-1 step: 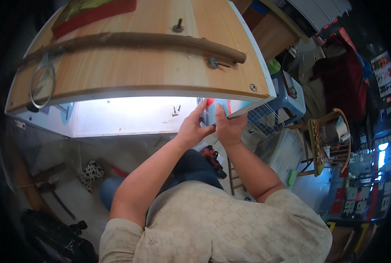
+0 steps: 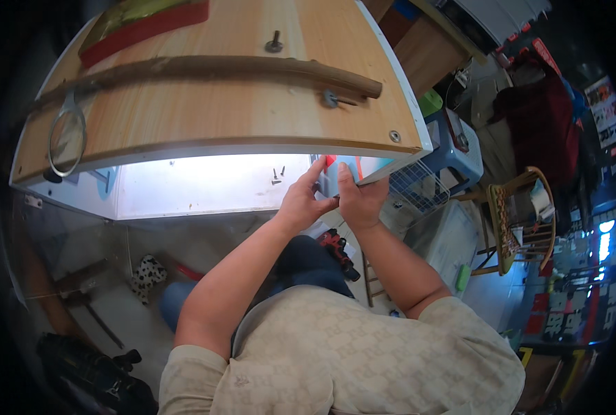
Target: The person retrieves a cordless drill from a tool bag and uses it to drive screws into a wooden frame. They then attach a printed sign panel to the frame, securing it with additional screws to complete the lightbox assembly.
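A cabinet (image 2: 246,131) with a wood-grain top and white edges stands in front of me, its lit white interior facing me. Both my hands are at the front edge of its right side panel (image 2: 371,168), whose inner face shows blue, white and red. My left hand (image 2: 302,202) curls its fingers onto the inner side, the thumb low by the edge. Closed round the same panel, my right hand (image 2: 363,200) lays its thumb on the inner face; its other fingers are hidden behind. Several screws (image 2: 277,176) lie inside the cabinet, left of my hands.
On top lie a long wooden stick (image 2: 253,67), a red-edged box (image 2: 142,31), two bolt-like feet (image 2: 274,43) and a ring-shaped tool (image 2: 67,135). A red-and-black power drill (image 2: 338,252) is below my hands. A wire basket (image 2: 418,185), blue stool (image 2: 460,155) and chair (image 2: 522,221) stand right.
The cabinet and the things on it sit slightly further left and lower in the picture. My hands keep the same hold on the side panel.
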`<state>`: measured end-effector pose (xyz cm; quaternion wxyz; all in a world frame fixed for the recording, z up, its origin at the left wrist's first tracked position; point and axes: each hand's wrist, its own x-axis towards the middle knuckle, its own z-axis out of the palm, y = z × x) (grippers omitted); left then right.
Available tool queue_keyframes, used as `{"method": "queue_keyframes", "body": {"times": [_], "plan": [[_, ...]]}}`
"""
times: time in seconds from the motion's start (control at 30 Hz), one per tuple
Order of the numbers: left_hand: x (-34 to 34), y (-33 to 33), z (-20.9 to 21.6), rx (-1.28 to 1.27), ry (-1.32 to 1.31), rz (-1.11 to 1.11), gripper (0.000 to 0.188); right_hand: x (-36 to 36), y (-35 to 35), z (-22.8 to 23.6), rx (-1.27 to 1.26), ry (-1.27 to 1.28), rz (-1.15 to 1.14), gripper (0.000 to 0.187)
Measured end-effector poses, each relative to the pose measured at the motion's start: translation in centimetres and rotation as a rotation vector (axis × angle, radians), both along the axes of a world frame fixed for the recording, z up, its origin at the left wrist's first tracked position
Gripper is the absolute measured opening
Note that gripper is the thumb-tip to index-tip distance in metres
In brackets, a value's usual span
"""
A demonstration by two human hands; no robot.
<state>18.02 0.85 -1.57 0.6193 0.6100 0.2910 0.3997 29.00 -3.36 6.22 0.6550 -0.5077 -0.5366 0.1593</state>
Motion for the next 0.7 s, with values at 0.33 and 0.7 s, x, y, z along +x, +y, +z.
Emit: {"method": "queue_keyframes", "body": {"times": [0.33,0.7], "plan": [[-0.7,0.1,0.7,-0.059,0.055,-0.128,0.102,-0.1,0.0,-0.1,-0.120,0.075,0.019,0.034],[-1.3,-0.2,1.9,-0.119,-0.006,-0.144,0.102,-0.1,0.3,-0.7,-0.123,0.096,0.091,0.046]]}}
